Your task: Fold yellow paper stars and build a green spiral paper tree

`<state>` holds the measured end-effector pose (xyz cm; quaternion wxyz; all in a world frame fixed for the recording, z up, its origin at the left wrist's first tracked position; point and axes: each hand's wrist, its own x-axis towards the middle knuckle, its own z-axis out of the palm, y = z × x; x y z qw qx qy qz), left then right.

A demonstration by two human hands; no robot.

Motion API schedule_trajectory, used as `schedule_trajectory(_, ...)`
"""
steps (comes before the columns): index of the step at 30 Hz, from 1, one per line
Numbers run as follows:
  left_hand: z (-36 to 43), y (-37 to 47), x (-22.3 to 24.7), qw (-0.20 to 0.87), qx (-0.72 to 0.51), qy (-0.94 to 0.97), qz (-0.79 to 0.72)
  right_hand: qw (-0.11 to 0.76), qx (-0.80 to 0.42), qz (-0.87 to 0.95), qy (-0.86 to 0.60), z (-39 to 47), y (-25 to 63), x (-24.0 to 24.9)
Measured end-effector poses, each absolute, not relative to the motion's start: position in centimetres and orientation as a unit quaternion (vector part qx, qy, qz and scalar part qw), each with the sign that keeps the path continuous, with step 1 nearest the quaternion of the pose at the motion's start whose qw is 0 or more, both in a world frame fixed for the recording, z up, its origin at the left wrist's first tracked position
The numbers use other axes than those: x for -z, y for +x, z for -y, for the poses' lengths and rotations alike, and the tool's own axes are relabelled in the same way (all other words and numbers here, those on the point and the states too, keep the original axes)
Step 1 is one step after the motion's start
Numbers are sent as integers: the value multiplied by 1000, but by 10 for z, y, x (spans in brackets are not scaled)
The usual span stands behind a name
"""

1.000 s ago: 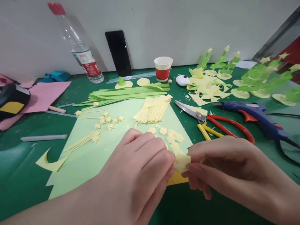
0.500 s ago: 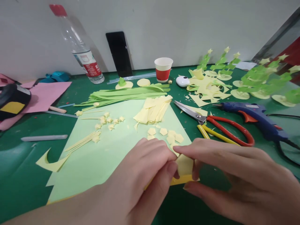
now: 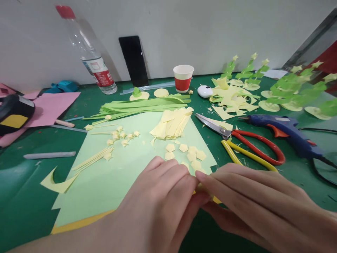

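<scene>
At the front centre my left hand (image 3: 168, 196) is closed, its thumb and index finger pinching a pale yellow paper strip (image 3: 204, 189). Meeting it fingertip to fingertip, my right hand (image 3: 252, 200) grips the same strip, which is mostly hidden between them. Just beyond the hands lie several flat yellow paper pentagons (image 3: 183, 148) on a light green sheet (image 3: 105, 186). A fanned pile of yellow strips (image 3: 171, 123) rests behind them. Small folded paper stars (image 3: 124, 143) sit further left on the sheet.
Scissors (image 3: 252, 144) with red and yellow handles and a blue glue gun (image 3: 286, 130) lie right. Green strips (image 3: 147, 103), a paper cup (image 3: 183, 79), a phone (image 3: 134, 59) and a bottle (image 3: 101, 72) stand or lie at the back. A tape measure (image 3: 15, 114) is left.
My right hand has closed in on my left, its fingers now together. The folded yellow piece that showed between them is now mostly covered.
</scene>
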<state>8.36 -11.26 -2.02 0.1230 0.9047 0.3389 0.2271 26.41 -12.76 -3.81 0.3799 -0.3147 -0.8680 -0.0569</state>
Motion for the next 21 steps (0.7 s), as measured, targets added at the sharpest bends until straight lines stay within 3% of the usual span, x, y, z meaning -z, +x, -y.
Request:
schedule_trajectory(11, 111, 85, 25, 68, -196, 920, -331, 355, 41, 890, -283, 125, 263, 31)
schedule_trajectory(18, 105, 82, 17, 246, -224, 888, -316, 340, -101, 885, -301, 120, 262, 24)
schedule_trajectory(21, 100, 79, 12, 262, -227, 891, -294, 359, -170, 860, -321, 118, 262, 26)
